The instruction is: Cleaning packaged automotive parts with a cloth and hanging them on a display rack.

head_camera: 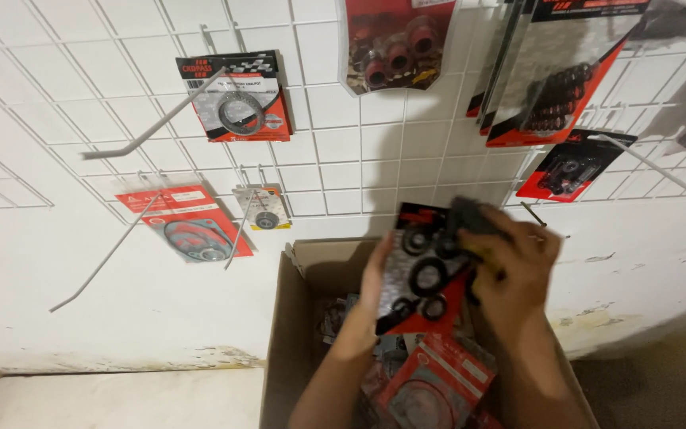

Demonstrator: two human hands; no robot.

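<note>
At the centre of the frame, above the open box (pixel 295 318), the left hand (pixel 375 278) cupped a seal pack (pixel 422 274) from behind while the right hand (pixel 514 266) closed its fingers over the top edge, facing the card toward the wall grid (pixel 343 151).

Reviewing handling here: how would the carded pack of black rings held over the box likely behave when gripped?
The carded pack looks flat and thin, so probably light and slightly bendy. Its glossy cover may be slippery; both the left hand and right hand grip its edges.
</note>
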